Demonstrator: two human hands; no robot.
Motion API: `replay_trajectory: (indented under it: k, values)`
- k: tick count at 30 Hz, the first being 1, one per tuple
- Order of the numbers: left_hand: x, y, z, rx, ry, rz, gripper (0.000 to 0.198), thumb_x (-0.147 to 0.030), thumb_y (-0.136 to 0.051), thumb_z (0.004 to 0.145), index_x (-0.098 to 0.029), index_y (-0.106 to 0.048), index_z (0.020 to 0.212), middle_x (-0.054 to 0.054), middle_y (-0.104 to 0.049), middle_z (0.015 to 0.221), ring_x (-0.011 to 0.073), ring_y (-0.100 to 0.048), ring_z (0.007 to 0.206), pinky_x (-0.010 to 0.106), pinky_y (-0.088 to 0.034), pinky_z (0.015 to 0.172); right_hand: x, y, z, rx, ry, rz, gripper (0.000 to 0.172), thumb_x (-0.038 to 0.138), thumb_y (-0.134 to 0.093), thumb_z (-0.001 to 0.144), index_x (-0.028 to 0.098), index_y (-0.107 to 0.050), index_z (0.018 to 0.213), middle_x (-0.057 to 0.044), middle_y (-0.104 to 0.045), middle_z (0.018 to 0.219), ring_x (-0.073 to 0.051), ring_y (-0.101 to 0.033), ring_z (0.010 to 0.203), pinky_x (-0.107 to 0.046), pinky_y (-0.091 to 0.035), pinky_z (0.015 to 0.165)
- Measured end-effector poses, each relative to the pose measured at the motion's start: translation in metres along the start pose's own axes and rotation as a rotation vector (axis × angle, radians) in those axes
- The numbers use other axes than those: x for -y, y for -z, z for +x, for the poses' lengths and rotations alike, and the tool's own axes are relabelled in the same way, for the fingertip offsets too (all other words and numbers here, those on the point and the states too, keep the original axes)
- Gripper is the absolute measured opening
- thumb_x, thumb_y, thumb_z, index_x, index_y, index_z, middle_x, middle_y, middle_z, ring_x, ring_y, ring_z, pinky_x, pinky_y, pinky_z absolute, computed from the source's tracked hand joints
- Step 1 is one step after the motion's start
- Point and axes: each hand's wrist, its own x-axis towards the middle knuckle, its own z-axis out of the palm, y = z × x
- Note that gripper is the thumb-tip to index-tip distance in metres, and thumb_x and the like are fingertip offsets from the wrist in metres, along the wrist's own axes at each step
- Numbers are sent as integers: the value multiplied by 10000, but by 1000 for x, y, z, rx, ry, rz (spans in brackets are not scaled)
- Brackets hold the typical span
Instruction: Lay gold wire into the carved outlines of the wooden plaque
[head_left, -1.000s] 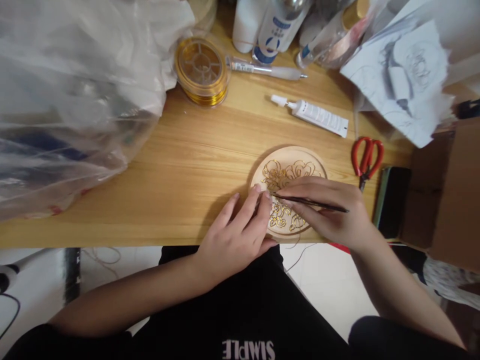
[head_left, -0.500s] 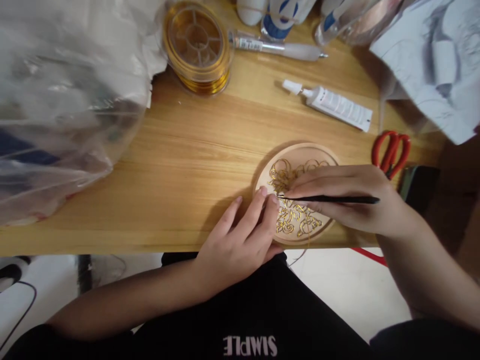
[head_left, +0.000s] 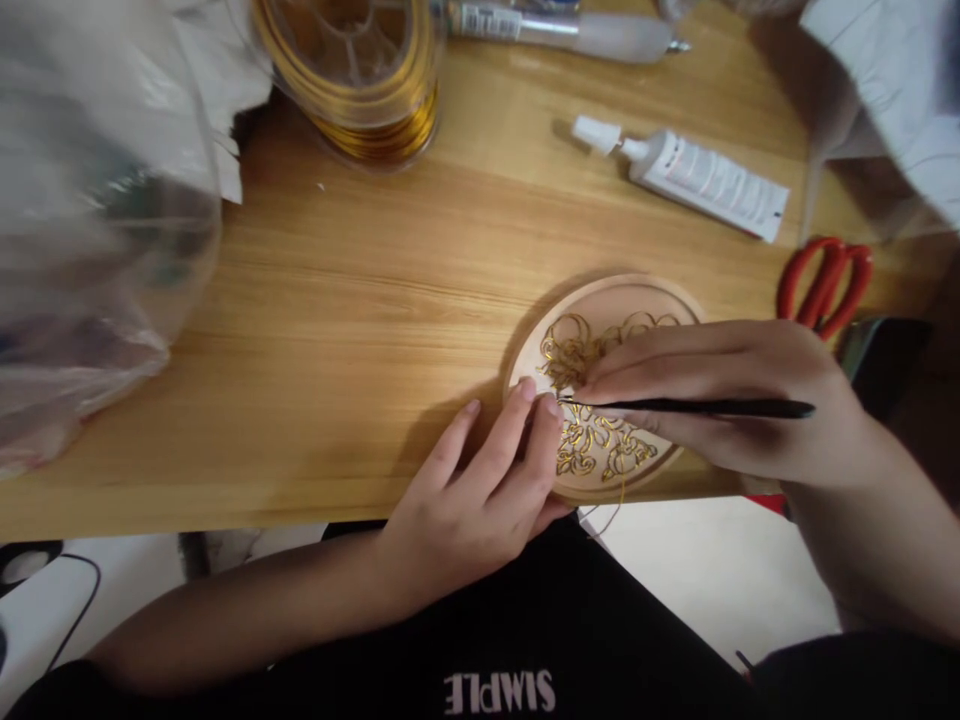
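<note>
A round wooden plate point(head_left: 525, 340) with a raised rim lies at the table's front edge. Gold wire point(head_left: 592, 425) bent into curling outlines covers much of its face, and a loose end trails over the near rim. My left hand point(head_left: 472, 480) grips the plate at its left side, fingertips on the face and thumb by the near rim. Black tweezers point(head_left: 720, 408) are pinched in my right hand point(head_left: 750, 380), above the plate. Their tips meet the wire close to my left fingertips; whether they clasp a piece there is too small to tell.
A spool of gold wire point(head_left: 390, 125) stands at the back, with a pen point(head_left: 570, 30) to its right. A white glue tube point(head_left: 709, 180) lies beyond the plate. Red-handled scissors or pliers point(head_left: 825, 285) lie behind my right hand. A clear plastic bag point(head_left: 97, 230) fills the left.
The view has moved closer, so the spool, pen and tube sit nearer its edges. Both hands stay at the same part of the plate, with the tweezers still held.
</note>
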Motion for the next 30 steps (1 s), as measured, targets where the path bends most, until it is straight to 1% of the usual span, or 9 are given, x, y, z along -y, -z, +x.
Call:
replay_trajectory:
  k: [2,7,10,14,16,19,24,27,30]
  values:
    - [1,0,0,6,-5,-3,583,-505,-436,972,-26,-557,1282,93,-555,1380,277,-484,1291,397,-473,957,2,-2,-2,-19,-1,-36,224,278,-473,971,175,-672,979,-61,-735,901,-131,-716,881,-222,-584,749]
    - [1,0,-1,14,-11,-7,577,-512,-439,967,-42,-568,1276,98,-545,1388,281,-473,1305,404,-472,961,4,-9,-10,-89,-30,-73,112,180,-607,897,160,-673,986,-48,-730,926,-96,-701,867,-170,-567,772]
    - [0,-1,-1,11,-4,-6,555,-504,-434,970,-60,-579,1270,94,-542,1392,276,-475,1305,400,-466,968,5,-15,-14,-128,-65,-66,128,159,-641,870,175,-674,992,-28,-728,934,-92,-696,869,-168,-568,784]
    - [-1,-2,-1,6,5,-9,550,-501,-422,975,-65,-582,1269,96,-548,1385,274,-478,1303,399,-456,978,6,-21,-18,-185,-111,-6,168,125,-672,836,154,-681,1001,-52,-724,953,-102,-692,888,-184,-573,802]
    - [-2,-2,-1,11,2,-7,563,-506,-410,977,-58,-577,1275,103,-543,1390,279,-474,1307,401,-450,984,6,-21,-19,-184,-109,13,156,132,-661,847,150,-685,1000,-56,-726,951,-102,-692,898,-184,-572,814]
    - [-2,-2,-2,8,2,1,573,-510,-409,974,-52,-576,1275,111,-530,1402,290,-468,1314,410,-437,1003,4,-18,-17,-162,-104,36,142,172,-639,870,177,-689,1004,-48,-733,960,-108,-698,907,-197,-576,821]
    - [-2,-3,-3,13,-3,6,584,-516,-419,967,-44,-579,1271,127,-536,1394,297,-473,1314,418,-418,1034,0,-14,-16,-147,-76,49,159,140,-649,854,164,-701,1002,-73,-743,950,-133,-710,915,-208,-577,826]
    - [-2,-3,-3,9,-1,2,586,-516,-421,967,-41,-578,1270,132,-539,1389,297,-478,1313,414,-413,1039,-1,-15,-17,-140,-84,35,156,172,-636,867,195,-707,1003,-60,-749,949,-148,-716,911,-235,-588,815]
    - [-2,-3,-2,6,5,-5,585,-516,-428,965,-40,-579,1269,123,-548,1383,297,-488,1305,408,-416,1030,-1,-16,-18,-153,-74,28,138,162,-636,864,162,-712,980,-71,-749,936,-144,-718,902,-212,-581,819]
